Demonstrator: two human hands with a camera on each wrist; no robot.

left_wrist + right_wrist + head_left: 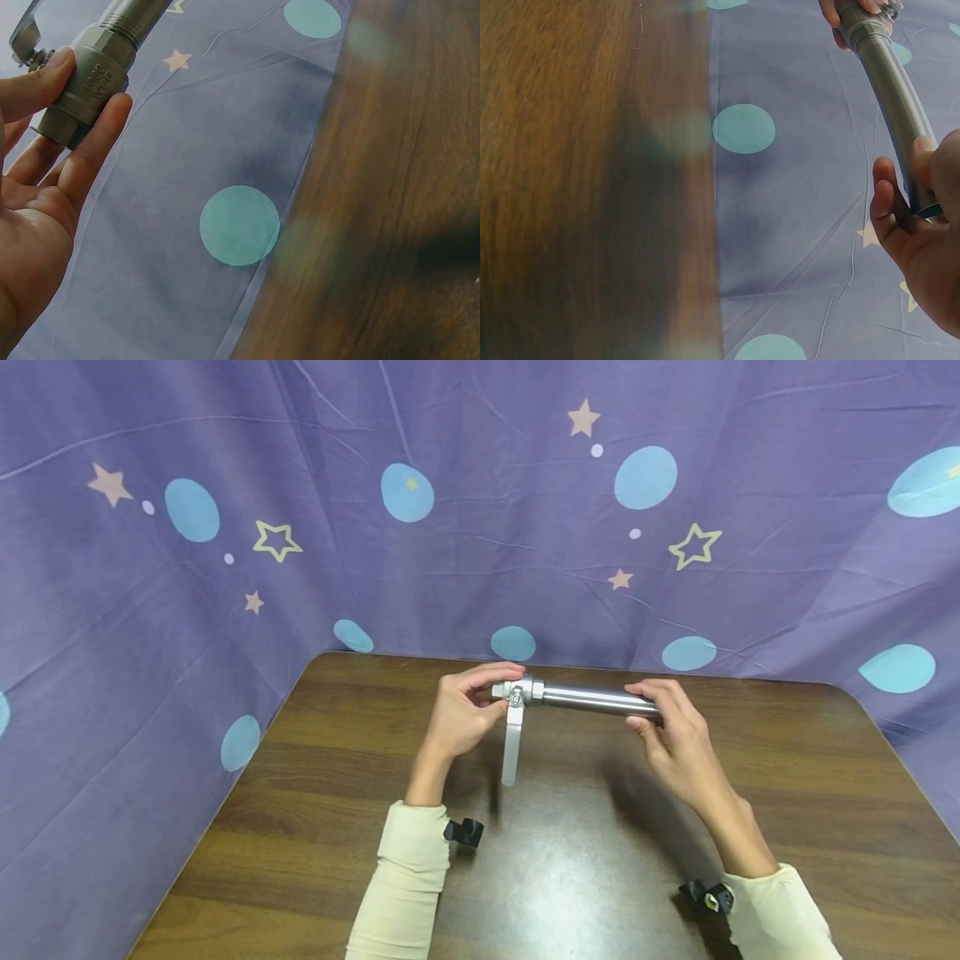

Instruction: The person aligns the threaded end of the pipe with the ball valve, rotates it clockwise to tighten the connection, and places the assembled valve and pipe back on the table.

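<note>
My left hand [467,708] grips a silver ball valve [525,688] by its body, thumb on the near side and fingers behind. The valve's flat lever handle [512,752] points down toward me in the head view. Out of the valve's right side runs a shiny metal pipe [592,697], joined to it in one line. Its far right end is held by my right hand [681,743], thumb below and fingers over the top. Raised lettering shows on the valve body [96,82] in the left wrist view. Valve and pipe are up above the table, roughly level.
Beneath is a brown wooden table [330,860] with rounded back corners. A purple curtain [480,577] with stars and blue dots hangs along its back and left side. Black wrist mounts [465,832] sit at both cuffs.
</note>
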